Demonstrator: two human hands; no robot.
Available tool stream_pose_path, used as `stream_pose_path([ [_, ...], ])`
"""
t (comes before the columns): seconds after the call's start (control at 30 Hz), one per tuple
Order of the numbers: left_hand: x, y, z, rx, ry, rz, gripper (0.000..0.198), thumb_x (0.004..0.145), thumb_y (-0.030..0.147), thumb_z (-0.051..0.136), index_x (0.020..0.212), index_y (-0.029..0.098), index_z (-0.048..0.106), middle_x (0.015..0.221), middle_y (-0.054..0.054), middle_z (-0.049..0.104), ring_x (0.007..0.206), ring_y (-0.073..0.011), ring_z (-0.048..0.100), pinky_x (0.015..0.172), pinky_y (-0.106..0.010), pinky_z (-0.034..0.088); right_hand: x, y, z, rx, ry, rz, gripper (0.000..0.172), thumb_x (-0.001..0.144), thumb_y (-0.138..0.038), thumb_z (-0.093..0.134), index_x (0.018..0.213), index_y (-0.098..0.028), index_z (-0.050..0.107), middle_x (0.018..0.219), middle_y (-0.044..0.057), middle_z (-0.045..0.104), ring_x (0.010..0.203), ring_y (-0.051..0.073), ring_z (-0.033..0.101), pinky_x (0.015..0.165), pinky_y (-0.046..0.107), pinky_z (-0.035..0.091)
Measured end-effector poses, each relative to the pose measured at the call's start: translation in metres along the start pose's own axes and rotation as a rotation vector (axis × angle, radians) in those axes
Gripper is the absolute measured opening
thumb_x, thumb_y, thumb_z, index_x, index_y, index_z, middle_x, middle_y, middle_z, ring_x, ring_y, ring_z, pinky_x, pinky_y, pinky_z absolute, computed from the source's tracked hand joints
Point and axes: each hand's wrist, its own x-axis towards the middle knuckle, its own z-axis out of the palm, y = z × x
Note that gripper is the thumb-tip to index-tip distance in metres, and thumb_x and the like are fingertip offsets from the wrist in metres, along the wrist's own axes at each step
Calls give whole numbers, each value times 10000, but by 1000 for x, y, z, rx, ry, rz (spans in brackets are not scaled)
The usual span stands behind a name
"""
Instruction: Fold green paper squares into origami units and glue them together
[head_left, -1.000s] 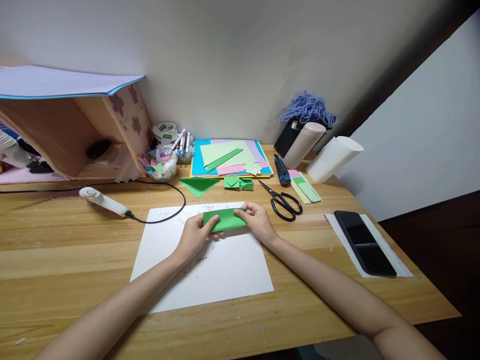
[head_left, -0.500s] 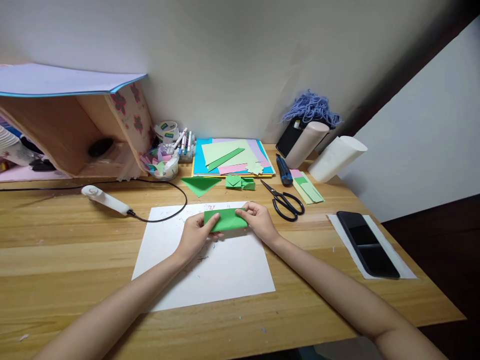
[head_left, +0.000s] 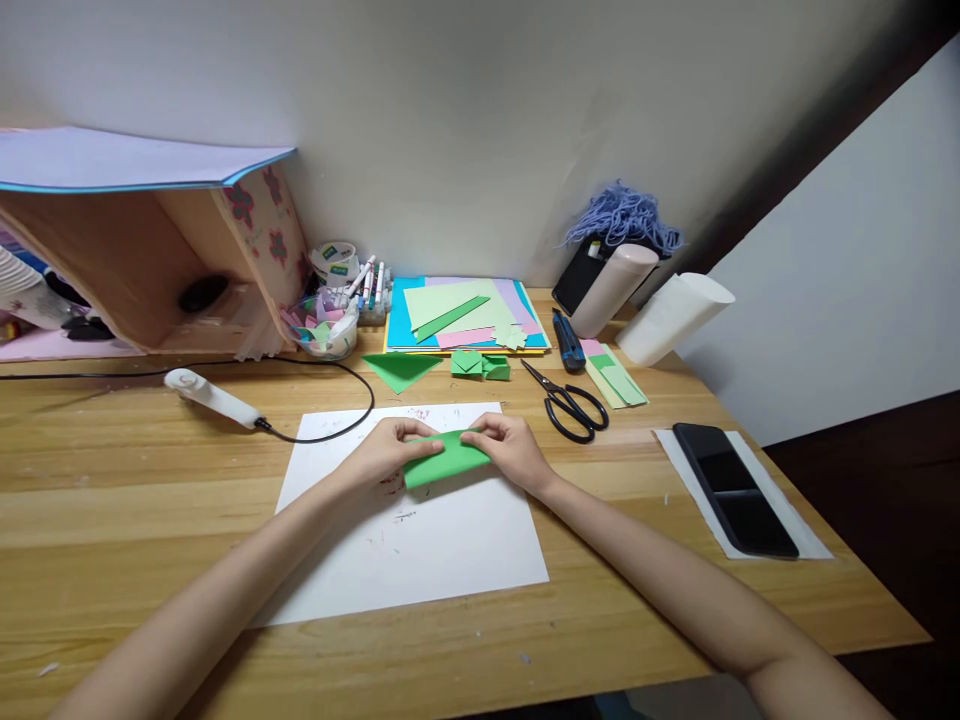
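A folded strip of green paper [head_left: 448, 462] lies over the upper part of a white sheet [head_left: 420, 540] on the wooden desk. My left hand [head_left: 386, 455] grips its left end, fingers curled over the top edge. On the other end my right hand [head_left: 506, 450] pinches the paper, thumb and fingers closed on it. Both hands rest low on the white sheet.
Behind the sheet lie a green paper triangle [head_left: 399, 370], small folded green pieces [head_left: 480, 365], black scissors [head_left: 570, 405], a utility knife [head_left: 566, 340] and a stack of coloured paper [head_left: 465, 315]. A white corded tool [head_left: 214, 398] lies left. A phone [head_left: 735, 488] rests at the right.
My left hand has turned over onto the top of the green paper, which now lies lower and flatter on the white sheet. The right hand has shifted only slightly.
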Motion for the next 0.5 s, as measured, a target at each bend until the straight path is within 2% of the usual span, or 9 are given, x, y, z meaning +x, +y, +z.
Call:
stream_pose_path([
  [0.07, -2, -1, 1, 151, -38, 58, 262, 660, 413, 644, 641, 152, 636, 545, 6, 553, 480, -107, 446, 438, -212, 274, -3, -1, 2, -61, -54, -49, 208, 698, -367, 659, 649, -168, 623, 606, 0, 596, 549, 117, 521, 511, 233, 384],
  [0.13, -4, -3, 6, 315, -37, 128, 329, 694, 419, 599, 499, 160, 544, 449, 41, 413, 449, -92, 348, 440, -220, 203, -5, -2, 3, -101, -90, -77, 190, 710, -353, 651, 658, -171, 638, 630, 7, 614, 574, 124, 540, 533, 237, 401],
  [0.23, -7, -5, 12, 451, -6, 172, 403, 729, 426, 547, 442, 169, 426, 443, 56, 293, 460, -91, 277, 459, -233, 164, -5, -1, 2, -100, -119, -71, 170, 711, -338, 654, 676, -172, 648, 649, 10, 627, 588, 126, 556, 545, 236, 412],
  [0.33, -6, -5, 13, 485, -7, 155, 408, 749, 435, 517, 465, 171, 393, 474, 54, 291, 484, -95, 279, 473, -234, 172, -4, 0, 1, -66, -139, -39, 165, 708, -331, 656, 690, -167, 646, 657, 9, 627, 587, 122, 557, 537, 230, 409],
  [0.5, -4, -7, 11, 512, -27, 130, 392, 755, 461, 509, 509, 166, 433, 509, 49, 341, 512, -97, 300, 487, -231, 186, -1, 0, 0, -55, -162, 2, 187, 677, -329, 684, 686, -149, 636, 646, 7, 619, 574, 112, 547, 522, 216, 393],
])
